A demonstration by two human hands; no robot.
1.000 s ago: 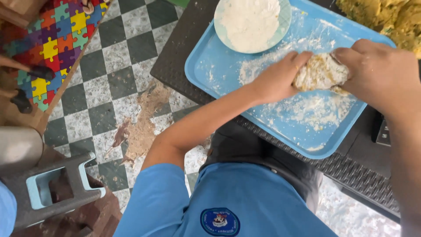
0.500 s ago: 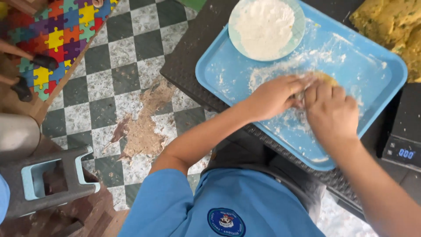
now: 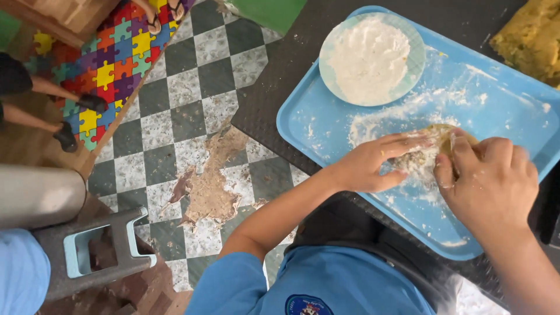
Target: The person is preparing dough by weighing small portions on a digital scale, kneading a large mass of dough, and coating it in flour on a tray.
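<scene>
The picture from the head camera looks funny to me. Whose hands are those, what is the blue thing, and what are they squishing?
The camera sits on a person's head and looks straight down, so you see their blue shirt at the bottom and their own two arms reaching out. There is no machine here, just bare hands.

The left hand and the right hand both press on a lump of dough, one from each side. The dough lies on a blue tray dusted with flour. A round plate of flour stands at the tray's far end. The tray rests on a dark table.

At the top right corner is a yellow crumbly mass. Below the table you see a checkered floor, a colourful puzzle mat and someone else's feet.
</scene>
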